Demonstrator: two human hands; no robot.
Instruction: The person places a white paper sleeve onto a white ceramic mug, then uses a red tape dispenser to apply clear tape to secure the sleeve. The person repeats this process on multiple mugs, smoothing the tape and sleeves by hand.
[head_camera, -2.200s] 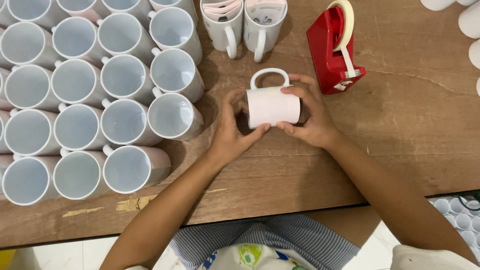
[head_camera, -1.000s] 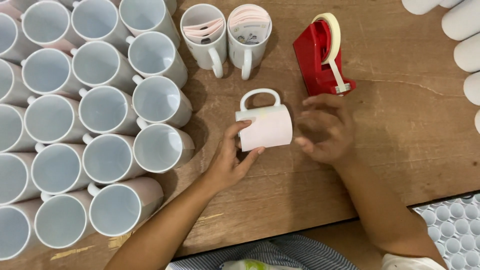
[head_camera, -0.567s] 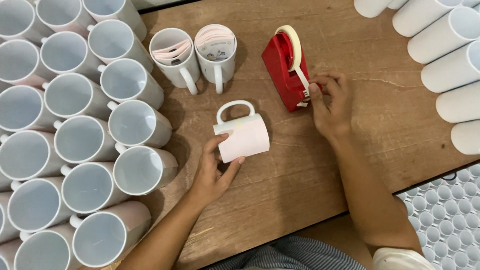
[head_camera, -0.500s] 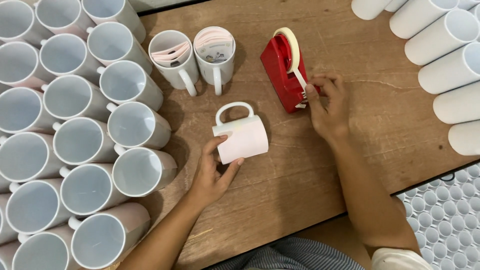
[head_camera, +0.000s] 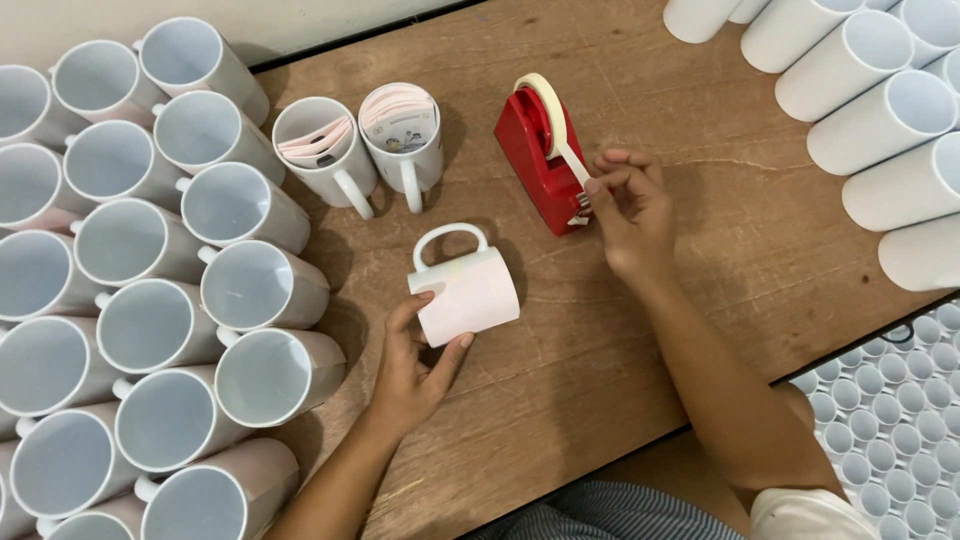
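Observation:
A white mug wrapped in pale pink paper (head_camera: 465, 292) lies on its side on the wooden table (head_camera: 620, 380), handle pointing away from me. My left hand (head_camera: 412, 372) holds its near end with thumb and fingers. To the right stands a red tape dispenser (head_camera: 541, 157) with a roll of pale tape. My right hand (head_camera: 628, 207) pinches the free end of the tape at the dispenser's cutter.
Several white mugs (head_camera: 150, 300) lie stacked on their sides at the left. Two upright mugs (head_camera: 362, 147) behind the wrapped one hold rolled paper sheets. More white mugs (head_camera: 880, 120) lie at the right. A tray of white cups (head_camera: 890, 440) sits below the table edge.
My right hand left the wrapped mug and moved right to the tape dispenser, where it now pinches the tape end. My left hand kept hold of the mug.

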